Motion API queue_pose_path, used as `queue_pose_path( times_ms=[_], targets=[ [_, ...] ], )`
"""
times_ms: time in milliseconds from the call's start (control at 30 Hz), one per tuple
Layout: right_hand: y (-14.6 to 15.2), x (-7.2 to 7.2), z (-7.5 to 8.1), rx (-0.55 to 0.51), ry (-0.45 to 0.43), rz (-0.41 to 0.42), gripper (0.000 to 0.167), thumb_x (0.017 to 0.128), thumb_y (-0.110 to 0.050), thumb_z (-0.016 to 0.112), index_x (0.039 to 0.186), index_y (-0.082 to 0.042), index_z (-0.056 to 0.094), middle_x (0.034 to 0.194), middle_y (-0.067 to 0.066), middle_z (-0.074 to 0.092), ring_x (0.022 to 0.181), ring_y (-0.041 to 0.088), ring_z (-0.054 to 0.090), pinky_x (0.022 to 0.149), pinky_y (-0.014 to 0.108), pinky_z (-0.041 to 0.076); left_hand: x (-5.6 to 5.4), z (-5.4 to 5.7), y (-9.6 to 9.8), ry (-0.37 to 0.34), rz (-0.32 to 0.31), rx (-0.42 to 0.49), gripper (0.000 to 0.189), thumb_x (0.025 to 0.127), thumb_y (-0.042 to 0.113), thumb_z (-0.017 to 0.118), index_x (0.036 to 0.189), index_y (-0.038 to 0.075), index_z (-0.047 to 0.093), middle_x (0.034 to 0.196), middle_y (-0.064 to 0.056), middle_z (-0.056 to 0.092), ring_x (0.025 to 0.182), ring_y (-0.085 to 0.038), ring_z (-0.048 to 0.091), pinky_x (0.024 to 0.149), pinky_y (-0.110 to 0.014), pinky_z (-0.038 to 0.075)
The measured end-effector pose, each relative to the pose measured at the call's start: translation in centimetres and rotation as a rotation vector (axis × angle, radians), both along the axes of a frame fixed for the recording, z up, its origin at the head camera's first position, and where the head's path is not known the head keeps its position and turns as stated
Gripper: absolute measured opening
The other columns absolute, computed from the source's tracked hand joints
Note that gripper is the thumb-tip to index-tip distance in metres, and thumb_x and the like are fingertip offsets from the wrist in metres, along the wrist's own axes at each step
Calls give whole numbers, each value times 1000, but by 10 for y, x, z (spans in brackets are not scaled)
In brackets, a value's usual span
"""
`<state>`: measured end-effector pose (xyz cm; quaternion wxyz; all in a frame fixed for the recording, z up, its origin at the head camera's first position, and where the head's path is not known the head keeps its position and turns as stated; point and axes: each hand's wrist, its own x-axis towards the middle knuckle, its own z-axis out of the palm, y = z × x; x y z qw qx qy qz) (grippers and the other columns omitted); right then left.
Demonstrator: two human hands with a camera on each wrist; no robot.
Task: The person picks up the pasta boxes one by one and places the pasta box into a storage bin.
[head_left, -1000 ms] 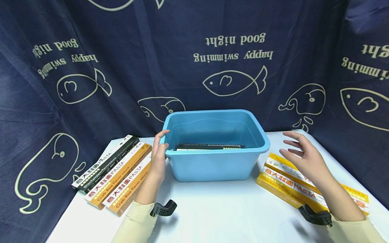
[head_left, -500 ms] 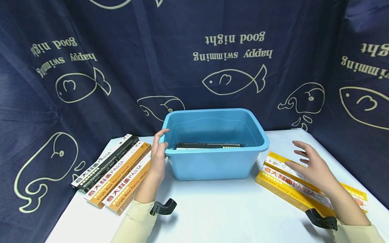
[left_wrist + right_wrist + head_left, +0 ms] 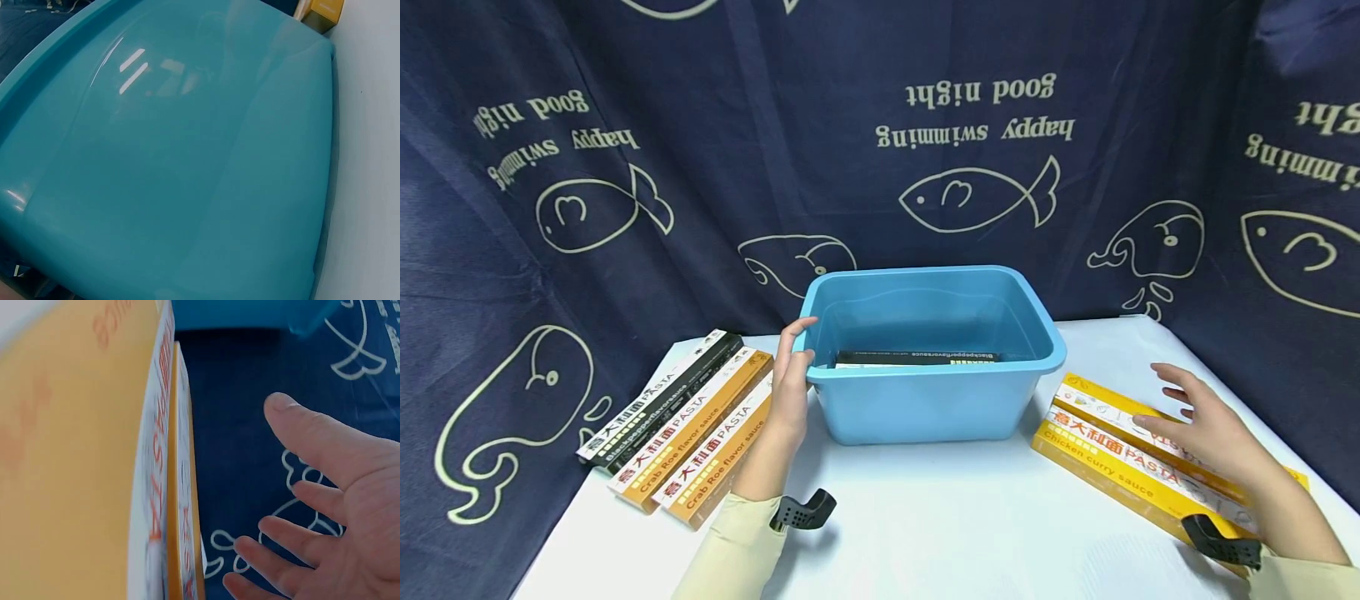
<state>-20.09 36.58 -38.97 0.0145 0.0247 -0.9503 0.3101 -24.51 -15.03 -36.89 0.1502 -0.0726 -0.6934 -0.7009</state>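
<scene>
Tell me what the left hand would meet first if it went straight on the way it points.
The blue bin: the left hand is at its left rim, apparently touching, so it would likely press there first, though contact depth is hard to judge.

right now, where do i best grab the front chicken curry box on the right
Probably pinch the front chicken curry box across its width at mid-length, with the right hand coming from above. It is long and slim, its near side exposed, while the other yellow box lies close behind.
</scene>
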Motion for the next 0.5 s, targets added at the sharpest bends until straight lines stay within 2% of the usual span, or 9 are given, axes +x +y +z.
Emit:
queue_pose_path(
  times_ms=[300,500],
  targets=[
    [21,4,-11,3,-23,26,100,90,-35,74,156,4,11,152,42,21,129,65,31,93,74,36,0,1,1,10,-1,7,53,89,15,36,142,16,45,157,-3,34,141,-31,36,112,-63,28],
    [33,4,-18,34,-102,21,103,89,-41,73,156,4,9,151,42,23,131,64,27,95,75,34,0,1,1,0,3,-3,53,90,15,36,142,16,45,159,-2,32,143,-28,34,114,-64,25]
  ],
)
